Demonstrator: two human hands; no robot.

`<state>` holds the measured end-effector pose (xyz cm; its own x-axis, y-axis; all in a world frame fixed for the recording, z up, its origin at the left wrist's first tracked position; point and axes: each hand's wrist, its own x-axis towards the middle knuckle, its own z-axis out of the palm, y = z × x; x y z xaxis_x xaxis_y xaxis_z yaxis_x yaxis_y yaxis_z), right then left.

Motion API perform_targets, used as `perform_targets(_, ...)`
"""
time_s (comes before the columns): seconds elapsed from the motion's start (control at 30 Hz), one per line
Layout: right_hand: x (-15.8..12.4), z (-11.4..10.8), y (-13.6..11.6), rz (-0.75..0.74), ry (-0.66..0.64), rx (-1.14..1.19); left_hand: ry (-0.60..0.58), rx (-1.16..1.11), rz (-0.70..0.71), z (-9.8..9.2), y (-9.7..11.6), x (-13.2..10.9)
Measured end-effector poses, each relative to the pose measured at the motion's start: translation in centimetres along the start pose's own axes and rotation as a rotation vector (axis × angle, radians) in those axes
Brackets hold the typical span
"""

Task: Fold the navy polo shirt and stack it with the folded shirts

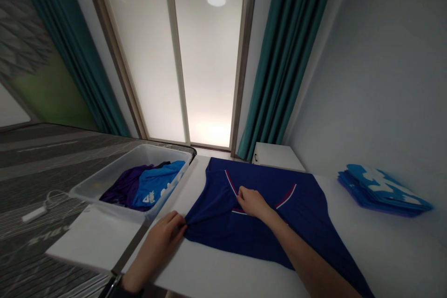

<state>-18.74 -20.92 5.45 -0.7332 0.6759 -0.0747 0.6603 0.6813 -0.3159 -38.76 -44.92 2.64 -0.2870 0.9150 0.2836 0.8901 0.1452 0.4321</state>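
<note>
A dark blue shirt (286,237) with white and red trim lies spread on the white table (206,270). My left hand (171,228) pinches its left edge, pulling creases into the cloth there. Over the middle of the shirt, my right hand (251,201) is closed on the fabric beside a trim line, fingertips pointing down and partly hidden. Left of the shirt stands a translucent plastic bin (104,174) holding a purple garment (127,184) and a bright blue garment (157,181) with white print.
At the right of the table sits a stack of folded blue clothes (380,191). A white cabinet (277,156) is beyond the table's far edge. A white power strip (34,214) with a cord lies on the grey patterned surface at left. Teal curtains (279,56) flank the glass doors.
</note>
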Motion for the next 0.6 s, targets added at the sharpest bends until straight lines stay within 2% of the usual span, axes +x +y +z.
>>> perform_targets(0.33, -0.1, 0.2, 0.2, -0.021, 0.063, 0.082, -0.006, -0.030, 0.029, -0.2, 0.1, -0.2)
perform_targets(0.6, -0.6, 1.1, 0.4, -0.097, 0.124, 0.001, -0.029, -0.061, 0.058, -0.6, 0.0, -0.4)
